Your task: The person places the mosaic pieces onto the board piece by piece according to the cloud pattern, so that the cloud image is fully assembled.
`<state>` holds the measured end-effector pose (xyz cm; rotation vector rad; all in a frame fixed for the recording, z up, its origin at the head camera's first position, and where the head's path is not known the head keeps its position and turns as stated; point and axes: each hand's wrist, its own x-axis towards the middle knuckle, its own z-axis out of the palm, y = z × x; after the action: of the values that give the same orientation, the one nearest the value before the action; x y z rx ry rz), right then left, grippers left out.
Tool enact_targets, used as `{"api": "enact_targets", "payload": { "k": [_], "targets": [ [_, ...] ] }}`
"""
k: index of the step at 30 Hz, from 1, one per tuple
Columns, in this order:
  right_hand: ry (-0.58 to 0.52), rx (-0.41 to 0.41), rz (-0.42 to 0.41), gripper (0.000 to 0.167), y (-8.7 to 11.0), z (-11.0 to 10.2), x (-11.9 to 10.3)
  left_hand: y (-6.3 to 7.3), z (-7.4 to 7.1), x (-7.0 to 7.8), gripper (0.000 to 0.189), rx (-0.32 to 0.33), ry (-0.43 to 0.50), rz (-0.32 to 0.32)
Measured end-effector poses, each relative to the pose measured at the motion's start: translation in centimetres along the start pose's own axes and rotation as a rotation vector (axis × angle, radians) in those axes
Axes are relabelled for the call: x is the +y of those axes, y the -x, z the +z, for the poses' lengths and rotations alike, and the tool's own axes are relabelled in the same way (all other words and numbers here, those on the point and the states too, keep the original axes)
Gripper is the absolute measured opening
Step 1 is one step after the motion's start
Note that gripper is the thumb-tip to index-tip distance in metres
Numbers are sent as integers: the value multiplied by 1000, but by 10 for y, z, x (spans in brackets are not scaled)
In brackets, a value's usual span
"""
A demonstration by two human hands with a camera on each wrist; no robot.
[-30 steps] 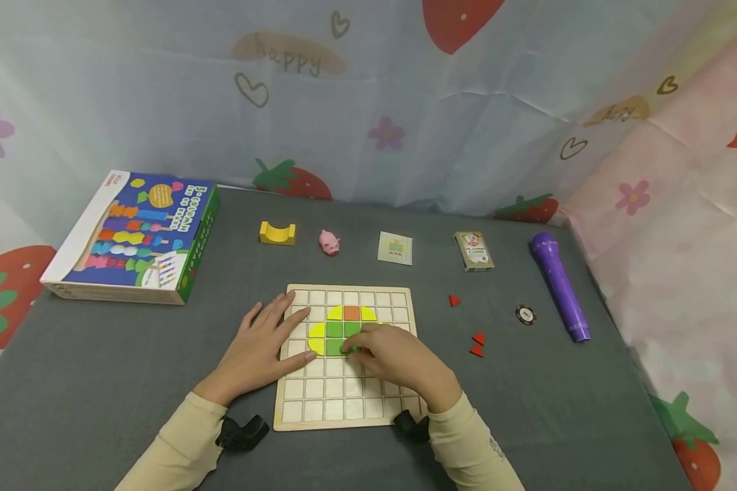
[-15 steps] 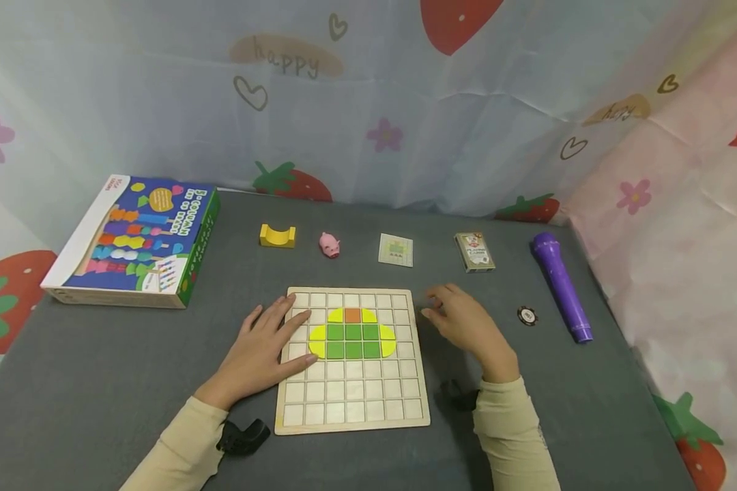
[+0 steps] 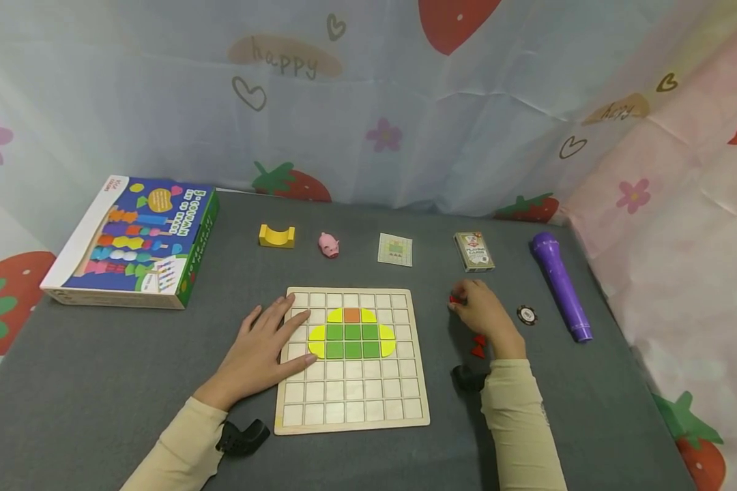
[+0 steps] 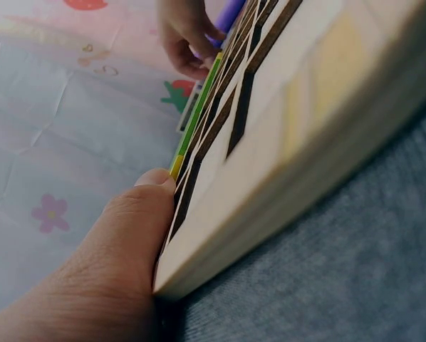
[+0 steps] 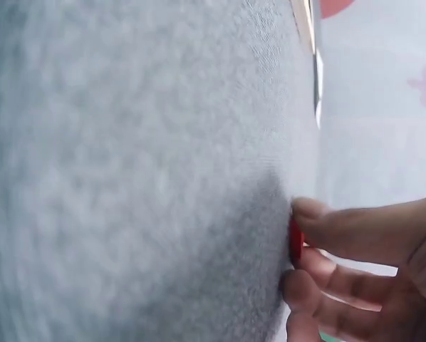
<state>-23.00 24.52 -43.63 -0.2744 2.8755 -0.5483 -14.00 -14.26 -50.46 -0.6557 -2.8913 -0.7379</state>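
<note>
A wooden grid board (image 3: 354, 411) lies on the grey cloth, with my left hand (image 3: 258, 348) resting spread over its left edge. Set in its cells are several green squares (image 3: 353, 332), an orange square (image 3: 351, 315) above them and yellow rounded pieces (image 3: 387, 333) at the corners. Right of the board, my right hand (image 3: 484, 310) pinches a small red triangle tile (image 3: 454, 299) down at the cloth. The right wrist view has that red tile (image 5: 296, 239) between thumb and fingers. Two more red triangles (image 3: 478, 351) lie beside the right wrist.
Along the back stand a boxed bead game (image 3: 141, 232), a yellow arch block (image 3: 277, 236), a pink pig figure (image 3: 328, 245), a pattern card (image 3: 396, 249) and a playing-card box (image 3: 474, 251). Rightward are a poker chip (image 3: 527, 315) and a purple microphone-shaped tube (image 3: 561, 286).
My right hand has left a green square in the board and moved right to a red triangle, which it now pinches. The left hand stays on the board.
</note>
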Motion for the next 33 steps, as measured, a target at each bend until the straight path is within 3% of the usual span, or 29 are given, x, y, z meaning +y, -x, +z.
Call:
{"api": "enact_targets", "payload": {
  "k": [10,17,27,33],
  "targets": [
    [-31,17,16,19,0,0,-6,0,-1,0,76,-30,2,-13],
    [-83,97,-56,16,10,0,-22,0,-1,0,76,-38,5,-17],
    [-134,119,-168,24,24,-1,-55,-1,-1,0,76,-38,6,-17],
    [-273,29,-131,18,32,1,-71,-1,-1,0,76,-46,3,-19]
  ]
}}
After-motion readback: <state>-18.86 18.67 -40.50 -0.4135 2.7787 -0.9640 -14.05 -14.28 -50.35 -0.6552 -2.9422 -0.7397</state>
